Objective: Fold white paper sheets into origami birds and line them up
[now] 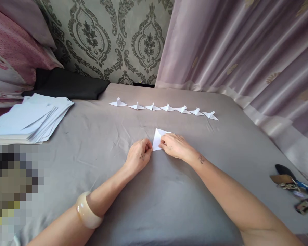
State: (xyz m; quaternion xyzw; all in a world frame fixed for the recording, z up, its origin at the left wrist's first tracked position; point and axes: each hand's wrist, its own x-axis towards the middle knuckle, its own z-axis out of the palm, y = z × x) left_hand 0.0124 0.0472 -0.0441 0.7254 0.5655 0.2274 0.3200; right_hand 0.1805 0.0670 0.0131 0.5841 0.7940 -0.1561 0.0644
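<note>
A small piece of folded white paper (pixel 157 139) lies on the grey sheet in front of me, with crease lines showing on it. My left hand (pixel 140 153) has its fingers pinched together at the paper's lower left corner. Over the paper's right part lies my right hand (pixel 176 145), its fingers curled and pressed onto the paper, hiding much of it. Beyond both hands, several folded white paper figures (pixel 152 107) stand in a row, each with pointed sides and a small raised middle.
A thick stack of white paper (pixel 30 118) sits at the left, before a folded black cloth (pixel 69 82). Keys and small items (pixel 289 182) lie at the far right. A purple curtain (pixel 220 44) hangs along the back right. A blurred-out patch (pixel 12 184) covers the lower left.
</note>
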